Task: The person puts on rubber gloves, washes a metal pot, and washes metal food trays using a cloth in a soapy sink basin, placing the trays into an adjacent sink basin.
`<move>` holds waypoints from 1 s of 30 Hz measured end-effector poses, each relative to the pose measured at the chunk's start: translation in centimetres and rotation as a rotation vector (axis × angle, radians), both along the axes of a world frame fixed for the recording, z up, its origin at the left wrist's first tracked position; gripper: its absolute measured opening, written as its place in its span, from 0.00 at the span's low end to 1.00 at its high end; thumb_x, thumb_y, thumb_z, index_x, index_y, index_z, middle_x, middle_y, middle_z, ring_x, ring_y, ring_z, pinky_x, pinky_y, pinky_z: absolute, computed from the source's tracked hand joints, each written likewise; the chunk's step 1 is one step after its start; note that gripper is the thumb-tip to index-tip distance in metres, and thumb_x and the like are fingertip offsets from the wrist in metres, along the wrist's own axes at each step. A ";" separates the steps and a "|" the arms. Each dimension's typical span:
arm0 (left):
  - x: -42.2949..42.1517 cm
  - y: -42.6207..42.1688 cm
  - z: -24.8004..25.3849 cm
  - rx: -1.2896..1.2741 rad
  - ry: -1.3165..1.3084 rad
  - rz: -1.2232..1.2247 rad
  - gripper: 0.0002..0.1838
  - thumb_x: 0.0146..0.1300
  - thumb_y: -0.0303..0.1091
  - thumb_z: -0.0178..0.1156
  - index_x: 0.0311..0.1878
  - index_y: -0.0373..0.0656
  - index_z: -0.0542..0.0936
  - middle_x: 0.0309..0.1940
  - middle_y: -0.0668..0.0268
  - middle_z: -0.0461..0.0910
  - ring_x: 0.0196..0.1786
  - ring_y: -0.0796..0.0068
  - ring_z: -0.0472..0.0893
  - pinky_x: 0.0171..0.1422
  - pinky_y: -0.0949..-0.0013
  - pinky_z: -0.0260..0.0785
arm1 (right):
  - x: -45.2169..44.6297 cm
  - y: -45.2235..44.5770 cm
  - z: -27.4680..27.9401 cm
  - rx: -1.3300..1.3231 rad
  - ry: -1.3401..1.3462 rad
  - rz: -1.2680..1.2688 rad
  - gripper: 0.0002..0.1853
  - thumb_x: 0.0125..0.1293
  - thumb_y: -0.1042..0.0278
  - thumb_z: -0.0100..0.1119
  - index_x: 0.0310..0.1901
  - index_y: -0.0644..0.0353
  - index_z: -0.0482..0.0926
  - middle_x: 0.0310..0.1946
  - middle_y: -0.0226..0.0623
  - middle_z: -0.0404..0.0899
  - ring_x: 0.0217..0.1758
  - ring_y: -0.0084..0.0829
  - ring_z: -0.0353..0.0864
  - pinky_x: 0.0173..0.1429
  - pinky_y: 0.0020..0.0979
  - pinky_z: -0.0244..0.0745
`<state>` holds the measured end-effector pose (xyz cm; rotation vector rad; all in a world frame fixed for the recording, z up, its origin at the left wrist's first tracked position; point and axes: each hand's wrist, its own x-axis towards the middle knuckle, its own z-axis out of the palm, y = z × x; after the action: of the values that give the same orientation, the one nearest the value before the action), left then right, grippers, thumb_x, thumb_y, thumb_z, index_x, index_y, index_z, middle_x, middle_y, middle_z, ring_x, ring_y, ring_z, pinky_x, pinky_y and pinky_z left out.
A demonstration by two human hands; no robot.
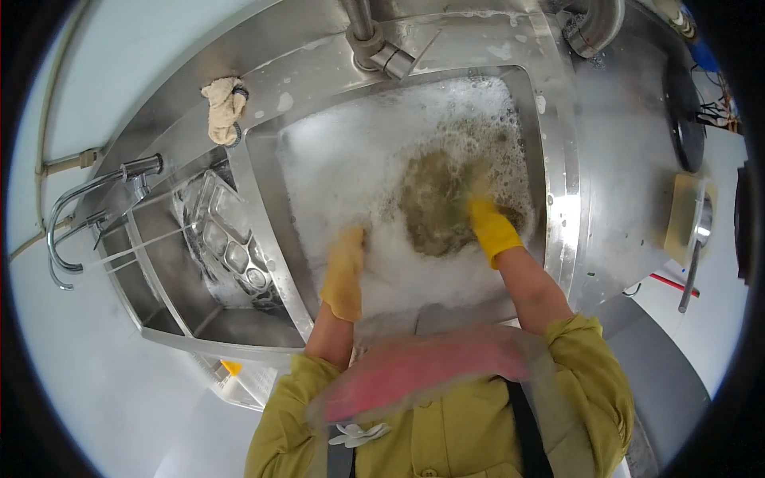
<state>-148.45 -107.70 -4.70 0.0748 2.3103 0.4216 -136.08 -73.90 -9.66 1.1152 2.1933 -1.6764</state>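
Soapy water with white foam (335,159) fills a large steel sink (535,159). My left hand (345,267), in a pale yellow rubber glove, reaches into the foam at the sink's left front; its fingers are hidden. In a brighter yellow glove, my right hand (492,225) dips into the water on the right, beside a murky brown patch (434,203) where the foam is parted. Its fingers are blurred and under water, so anything held by either hand cannot be made out.
A tap (382,56) stands at the sink's back edge. A cloth (224,110) lies on the left rim. Metal trays (227,231) sit in the left basin near a curved tap (68,199). A ladle (696,255) is at the right.
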 end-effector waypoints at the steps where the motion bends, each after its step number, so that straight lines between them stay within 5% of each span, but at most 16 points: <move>1: -0.6 2.2 3.8 0.080 0.016 0.187 0.27 0.71 0.53 0.57 0.57 0.36 0.81 0.54 0.53 0.85 0.56 0.52 0.83 0.59 0.54 0.73 | -0.7 -0.4 0.6 -0.014 0.076 -0.096 0.26 0.75 0.64 0.55 0.73 0.54 0.73 0.76 0.44 0.68 0.80 0.44 0.63 0.81 0.41 0.58; 2: -1.3 5.0 8.6 0.163 0.027 0.375 0.29 0.70 0.55 0.58 0.57 0.35 0.80 0.53 0.53 0.85 0.55 0.51 0.83 0.58 0.54 0.72 | -1.7 -1.2 1.5 -0.026 0.170 -0.180 0.26 0.75 0.65 0.55 0.73 0.54 0.73 0.77 0.43 0.68 0.81 0.44 0.62 0.82 0.41 0.57; 5: -2.2 9.6 17.2 -0.002 -0.083 0.269 0.31 0.68 0.58 0.61 0.56 0.37 0.80 0.49 0.53 0.85 0.51 0.52 0.84 0.56 0.56 0.73 | -5.2 -5.5 5.3 -0.013 0.424 -0.170 0.25 0.75 0.68 0.54 0.73 0.53 0.73 0.77 0.42 0.66 0.82 0.42 0.60 0.83 0.40 0.53; 8: -0.6 9.7 17.2 0.081 -0.063 0.351 0.28 0.65 0.58 0.66 0.50 0.39 0.80 0.37 0.60 0.82 0.42 0.65 0.79 0.49 0.61 0.70 | -6.2 -10.1 10.8 0.035 0.537 0.177 0.27 0.77 0.65 0.53 0.76 0.55 0.69 0.78 0.44 0.65 0.82 0.41 0.59 0.84 0.40 0.51; 11: 0.8 10.8 18.5 0.185 0.030 0.366 0.27 0.66 0.55 0.67 0.52 0.38 0.78 0.37 0.58 0.82 0.42 0.62 0.82 0.52 0.61 0.72 | -7.8 -9.6 10.7 0.538 0.526 0.456 0.27 0.72 0.73 0.53 0.72 0.52 0.74 0.77 0.41 0.67 0.81 0.41 0.63 0.83 0.43 0.54; 14: 1.2 10.6 16.6 0.325 -0.003 0.381 0.24 0.68 0.51 0.67 0.51 0.38 0.78 0.37 0.61 0.82 0.42 0.67 0.81 0.51 0.61 0.72 | -7.5 -4.9 3.3 0.224 0.603 -0.031 0.28 0.72 0.71 0.54 0.74 0.54 0.70 0.74 0.44 0.71 0.78 0.41 0.66 0.82 0.43 0.56; 16: 2.0 11.2 14.4 0.597 -0.054 0.723 0.24 0.73 0.50 0.63 0.56 0.37 0.78 0.46 0.61 0.81 0.48 0.71 0.79 0.56 0.62 0.72 | -4.6 -1.5 0.7 0.083 0.330 -0.134 0.28 0.71 0.71 0.56 0.73 0.55 0.72 0.73 0.45 0.72 0.77 0.42 0.67 0.81 0.43 0.58; 19: 3.6 11.0 8.8 0.876 0.014 1.007 0.28 0.77 0.52 0.57 0.64 0.34 0.77 0.57 0.58 0.79 0.59 0.73 0.76 0.65 0.67 0.70 | -0.4 -1.4 1.0 -0.044 0.176 -0.255 0.27 0.69 0.70 0.57 0.71 0.55 0.74 0.71 0.46 0.73 0.74 0.44 0.69 0.79 0.43 0.60; 22: 1.6 10.4 8.8 0.821 -0.109 0.876 0.30 0.80 0.54 0.53 0.65 0.34 0.76 0.60 0.59 0.80 0.61 0.72 0.78 0.65 0.68 0.70 | 1.1 -5.5 3.5 -0.088 0.233 -0.287 0.26 0.68 0.70 0.59 0.69 0.56 0.76 0.69 0.47 0.75 0.72 0.47 0.71 0.78 0.44 0.62; 26: 0.1 10.3 10.0 1.076 -0.502 0.968 0.44 0.75 0.74 0.40 0.72 0.42 0.73 0.69 0.63 0.74 0.66 0.67 0.76 0.71 0.63 0.69 | -2.2 -11.1 10.1 0.213 0.603 0.173 0.26 0.65 0.69 0.61 0.66 0.57 0.79 0.66 0.48 0.77 0.70 0.49 0.74 0.76 0.44 0.66; 27: 0.4 9.7 7.0 1.240 -0.622 0.980 0.49 0.72 0.79 0.34 0.70 0.42 0.74 0.62 0.63 0.81 0.60 0.63 0.82 0.68 0.61 0.75 | -4.0 -11.6 11.9 0.343 0.730 0.298 0.25 0.65 0.69 0.61 0.65 0.58 0.79 0.65 0.49 0.77 0.69 0.50 0.74 0.75 0.44 0.66; 30: 0.4 12.2 11.9 1.031 -0.281 1.039 0.50 0.72 0.78 0.34 0.73 0.41 0.72 0.62 0.63 0.81 0.63 0.61 0.80 0.71 0.62 0.71 | -10.8 -10.9 14.2 0.468 0.872 0.399 0.25 0.63 0.68 0.63 0.63 0.59 0.81 0.64 0.50 0.79 0.67 0.52 0.76 0.74 0.45 0.69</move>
<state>-148.07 -95.47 7.16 -0.6541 1.4646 1.9395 -146.87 -84.77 4.56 -0.1217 3.1475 -1.6743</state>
